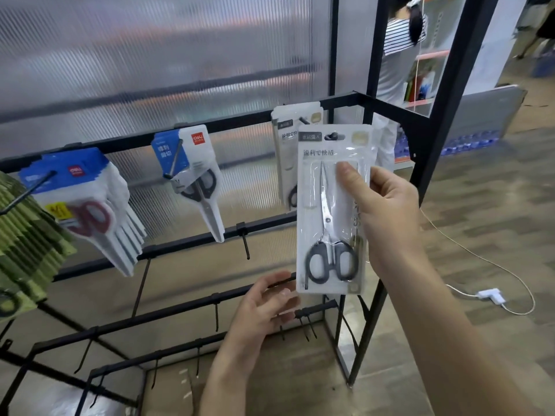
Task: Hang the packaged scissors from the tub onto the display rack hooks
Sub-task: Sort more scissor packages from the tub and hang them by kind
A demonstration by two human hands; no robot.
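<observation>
A black display rack (192,235) stands before a ribbed translucent panel (150,55). Your right hand (387,211) pinches a scissors pack (330,211) upright; your left hand (264,307) hangs relaxed just below it, holding nothing.

A shop: black display rack (210,130) with hooks (245,244) carrying hanging packaged scissors (192,172), stocked shelves (420,82) beyond the rack.
</observation>
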